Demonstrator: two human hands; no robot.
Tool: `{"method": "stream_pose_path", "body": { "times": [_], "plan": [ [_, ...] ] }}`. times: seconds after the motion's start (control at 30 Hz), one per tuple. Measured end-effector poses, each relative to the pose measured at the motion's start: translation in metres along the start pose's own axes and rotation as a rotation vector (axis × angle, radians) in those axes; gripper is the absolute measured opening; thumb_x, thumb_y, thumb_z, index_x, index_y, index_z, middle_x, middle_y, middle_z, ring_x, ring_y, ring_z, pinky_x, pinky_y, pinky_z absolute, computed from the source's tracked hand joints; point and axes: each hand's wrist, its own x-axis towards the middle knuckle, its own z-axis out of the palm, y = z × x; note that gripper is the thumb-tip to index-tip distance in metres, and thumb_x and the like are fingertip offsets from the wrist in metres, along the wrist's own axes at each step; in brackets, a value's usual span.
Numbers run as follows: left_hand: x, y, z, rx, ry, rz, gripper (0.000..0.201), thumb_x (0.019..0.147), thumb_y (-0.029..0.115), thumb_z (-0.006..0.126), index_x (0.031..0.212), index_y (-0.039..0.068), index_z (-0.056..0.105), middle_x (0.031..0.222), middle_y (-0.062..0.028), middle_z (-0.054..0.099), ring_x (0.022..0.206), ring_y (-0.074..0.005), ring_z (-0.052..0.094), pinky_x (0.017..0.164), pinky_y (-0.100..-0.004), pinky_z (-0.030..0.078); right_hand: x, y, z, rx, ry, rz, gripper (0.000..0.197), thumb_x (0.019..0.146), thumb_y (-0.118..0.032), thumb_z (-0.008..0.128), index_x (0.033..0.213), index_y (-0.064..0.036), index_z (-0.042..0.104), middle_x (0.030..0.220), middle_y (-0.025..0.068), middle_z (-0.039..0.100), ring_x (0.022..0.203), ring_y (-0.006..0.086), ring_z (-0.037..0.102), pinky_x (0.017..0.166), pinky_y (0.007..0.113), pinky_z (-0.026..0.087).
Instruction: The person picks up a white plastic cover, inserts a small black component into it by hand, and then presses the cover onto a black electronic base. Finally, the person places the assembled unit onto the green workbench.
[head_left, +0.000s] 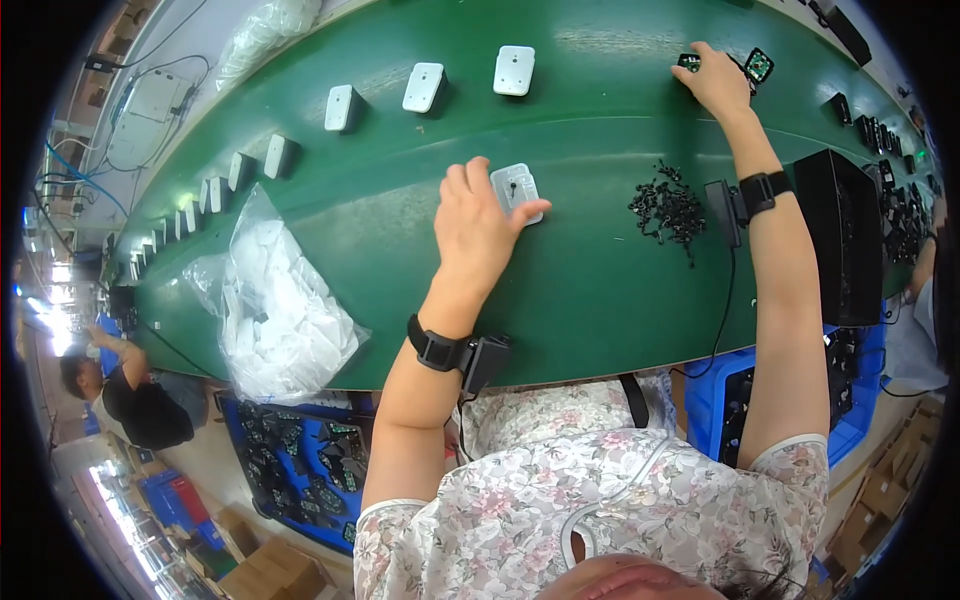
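Observation:
On the green table, my left hand (472,225) straddles a small white plastic housing (516,192), thumb on its right side and fingers on its left. The housing lies with its hollow side up and a small dark part in its middle. Farther off at the right, my right hand (718,85) is stretched out, its thumb and fingers closed on a small black part with a green circuit board (690,62). Just right of that hand sits another black piece with a green circuit board (759,66). A pile of small black parts (668,208) lies between my forearms.
White housings (423,88) stand in a curved row along the far side and left. A clear bag of white pieces (275,310) lies at left. A black box (838,240) stands at right. Blue bins (710,395) sit below the table edge; a person (150,405) sits far left.

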Motion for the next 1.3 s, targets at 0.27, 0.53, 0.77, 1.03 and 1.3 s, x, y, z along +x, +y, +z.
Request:
{"method": "stream_pose_path", "body": {
  "times": [0.27, 0.53, 0.77, 1.03, 1.3],
  "plan": [
    [0.002, -0.007, 0.002, -0.175, 0.031, 0.218, 0.051, 0.069, 0.003, 0.071, 0.115, 0.001, 0.049, 0.104, -0.015, 0.055, 0.102, -0.0327, 0.051, 0.081, -0.0415, 0.044, -0.087, 0.039, -0.021, 0.628, 0.024, -0.036, 0.046, 0.076, -0.016, 0.07, 0.118, -0.0041, 0.055, 0.101, 0.0082, 0.062, 0.089, 0.0174, 0.059, 0.081, 0.029, 0.046],
    [0.002, -0.014, 0.002, -0.444, -0.066, 0.194, 0.056, 0.074, -0.012, 0.057, 0.126, 0.005, 0.049, 0.118, -0.0165, 0.057, 0.111, -0.0318, 0.053, 0.091, -0.0387, 0.044, -0.136, -0.041, -0.072, 0.846, 0.004, -0.274, 0.031, 0.079, -0.007, 0.066, 0.109, -0.0038, 0.062, 0.104, 0.009, 0.064, 0.098, 0.0199, 0.06, 0.087, 0.03, 0.046],
    [0.011, -0.016, -0.016, -0.535, -0.084, 0.13, 0.045, 0.081, -0.012, 0.045, 0.119, 0.007, 0.058, 0.127, -0.0134, 0.055, 0.113, -0.0298, 0.055, 0.094, -0.0363, 0.046, -0.146, -0.122, -0.055, 0.807, -0.059, -0.647, 0.032, 0.076, -0.005, 0.066, 0.108, -0.0057, 0.062, 0.11, 0.0103, 0.061, 0.102, 0.029, 0.057, 0.087, 0.036, 0.048],
    [0.005, -0.021, -0.018, -0.473, -0.192, 0.179, 0.046, 0.075, -0.011, 0.042, 0.115, 0.002, 0.061, 0.121, -0.0145, 0.059, 0.113, -0.0302, 0.055, 0.096, -0.0383, 0.045, -0.146, -0.131, -0.051, 0.718, -0.116, -0.689, 0.033, 0.075, -0.005, 0.067, 0.107, -0.0064, 0.062, 0.108, 0.0088, 0.061, 0.099, 0.0274, 0.058, 0.085, 0.035, 0.049],
    [-0.006, -0.018, -0.019, -0.226, -0.169, 0.275, 0.049, 0.075, -0.01, 0.047, 0.121, 0.003, 0.057, 0.128, -0.0118, 0.054, 0.118, -0.0273, 0.052, 0.098, -0.0356, 0.044, -0.154, -0.132, -0.04, 0.659, 0.041, -0.775, 0.034, 0.075, -0.004, 0.067, 0.109, -0.0081, 0.063, 0.108, 0.0087, 0.061, 0.097, 0.0268, 0.059, 0.081, 0.035, 0.051]
  ]
}}
